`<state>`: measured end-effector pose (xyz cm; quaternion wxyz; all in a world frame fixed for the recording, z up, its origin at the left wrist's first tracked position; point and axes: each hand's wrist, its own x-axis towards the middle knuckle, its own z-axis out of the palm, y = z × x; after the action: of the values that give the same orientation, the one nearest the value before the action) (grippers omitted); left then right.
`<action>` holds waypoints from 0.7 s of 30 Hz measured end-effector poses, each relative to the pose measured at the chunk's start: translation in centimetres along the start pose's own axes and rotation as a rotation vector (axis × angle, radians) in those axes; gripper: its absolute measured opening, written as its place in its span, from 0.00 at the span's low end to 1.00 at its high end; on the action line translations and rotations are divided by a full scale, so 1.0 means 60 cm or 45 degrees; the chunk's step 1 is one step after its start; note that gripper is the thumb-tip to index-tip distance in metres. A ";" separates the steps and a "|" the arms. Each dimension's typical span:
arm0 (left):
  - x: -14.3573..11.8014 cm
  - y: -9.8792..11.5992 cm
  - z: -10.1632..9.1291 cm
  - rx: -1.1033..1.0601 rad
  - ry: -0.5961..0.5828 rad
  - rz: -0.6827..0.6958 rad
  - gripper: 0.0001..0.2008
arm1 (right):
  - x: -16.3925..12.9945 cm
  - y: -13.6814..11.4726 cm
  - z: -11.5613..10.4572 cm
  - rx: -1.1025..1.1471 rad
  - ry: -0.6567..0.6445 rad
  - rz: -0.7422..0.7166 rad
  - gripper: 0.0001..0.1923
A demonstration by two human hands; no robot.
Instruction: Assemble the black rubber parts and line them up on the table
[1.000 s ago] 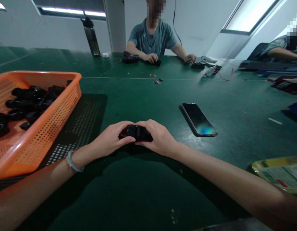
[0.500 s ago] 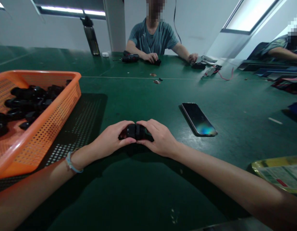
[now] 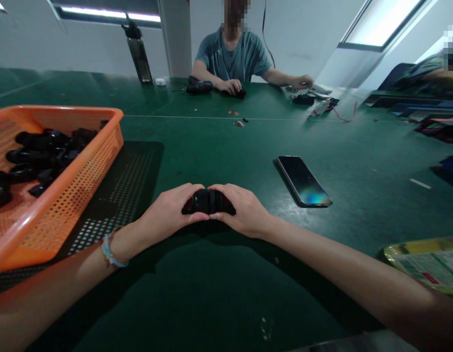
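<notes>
We curl the fingers of our left hand [image 3: 170, 209] and right hand [image 3: 246, 210] around opposite ends of a black fitting [image 3: 202, 201], gripping it between them. It sits centrally before us at the green worktop [image 3: 219, 293]; we cannot tell whether it touches the surface. An orange perforated basket [image 3: 90, 171] of black parts [image 3: 46, 142] stands left, a smartphone [image 3: 303, 181] lies right.

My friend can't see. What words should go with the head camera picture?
A left hand and right hand grip a black part between them over a green table. An orange basket of black parts stands at left; a phone lies at right. Across the table is a person in a teal shirt, near a drill and a bottle.
</notes>
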<state>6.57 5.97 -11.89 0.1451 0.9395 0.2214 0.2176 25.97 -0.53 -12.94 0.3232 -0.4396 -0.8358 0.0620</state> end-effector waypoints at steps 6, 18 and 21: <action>-0.001 0.003 0.000 0.063 0.042 0.057 0.33 | 0.002 -0.004 -0.003 0.077 -0.050 0.088 0.18; -0.003 0.009 -0.005 0.133 0.058 0.140 0.32 | 0.003 -0.030 -0.010 0.202 -0.171 0.413 0.15; -0.003 0.010 -0.005 0.129 0.049 0.139 0.31 | 0.004 -0.036 -0.014 0.262 -0.192 0.463 0.13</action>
<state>6.51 5.43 -11.50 0.0810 0.9519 0.1831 0.2319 24.83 -1.80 -11.33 0.2863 -0.5417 -0.7539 0.2370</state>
